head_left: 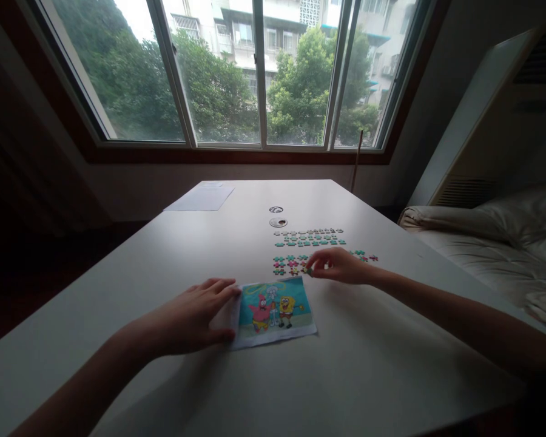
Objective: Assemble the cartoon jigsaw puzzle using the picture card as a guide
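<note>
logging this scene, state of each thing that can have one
SpongeBob picture: lying face up
left hand: open, on the picture's left edge
right hand: pinching green jigsaw piece
other jigsaw pieces: loose, in rows
white paper: lying flat
sliding window: open or shut unclear

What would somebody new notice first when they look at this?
Probably the bright cartoon picture on the white table, with the left hand at its left edge. Just beyond it are rows of colourful puzzle pieces, where the right hand has its fingertips. The big window across the back shines brightest.
</note>
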Motion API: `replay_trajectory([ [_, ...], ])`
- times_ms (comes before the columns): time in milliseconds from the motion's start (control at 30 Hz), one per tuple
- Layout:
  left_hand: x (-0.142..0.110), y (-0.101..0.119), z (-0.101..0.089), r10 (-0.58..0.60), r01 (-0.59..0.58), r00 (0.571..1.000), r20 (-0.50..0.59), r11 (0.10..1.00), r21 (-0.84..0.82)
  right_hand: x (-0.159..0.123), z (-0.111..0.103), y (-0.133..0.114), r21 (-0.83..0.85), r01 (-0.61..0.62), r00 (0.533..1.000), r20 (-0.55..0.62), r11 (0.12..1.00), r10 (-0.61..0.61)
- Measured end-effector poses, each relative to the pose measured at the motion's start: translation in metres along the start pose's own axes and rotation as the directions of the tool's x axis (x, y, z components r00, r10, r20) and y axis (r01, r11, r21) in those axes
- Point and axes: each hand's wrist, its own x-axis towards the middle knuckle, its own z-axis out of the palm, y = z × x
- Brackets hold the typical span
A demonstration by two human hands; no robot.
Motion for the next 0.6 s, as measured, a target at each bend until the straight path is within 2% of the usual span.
replay_trajectory([
  [133,-0.007,-0.004,-0.017,0.043,-0.041,0.996,-0.084,0.999,0.028,-0.016,0.013,-0.016,0.027,-0.085,0.996,-0.007,0.996,0.085],
  [233,-0.007,0.02,-0.021,0.175,-0.171,0.978,-0.116,0.984,0.043,-0.022,0.021,-0.021,-0.008,-0.088,0.996,-0.021,0.996,0.088],
  [300,-0.004,0.044,-0.017,0.269,-0.264,0.955,-0.122,0.963,0.06,-0.025,0.023,-0.02,-0.034,-0.076,0.996,-0.04,0.996,0.075],
  [400,0.004,0.072,-0.007,0.323,-0.314,0.935,-0.147,0.946,0.081,-0.026,0.024,-0.017,-0.049,-0.05,0.998,-0.044,0.998,0.048],
  [500,0.015,0.083,0.007,0.328,-0.316,0.926,-0.186,0.944,0.092,-0.023,0.027,-0.017,-0.054,0.0,1.0,-0.015,0.999,-0.001],
  [600,0.026,0.084,0.019,0.32,-0.309,0.922,-0.219,0.948,0.08,-0.018,0.034,-0.016,-0.08,0.03,0.999,-0.022,0.996,-0.032],
])
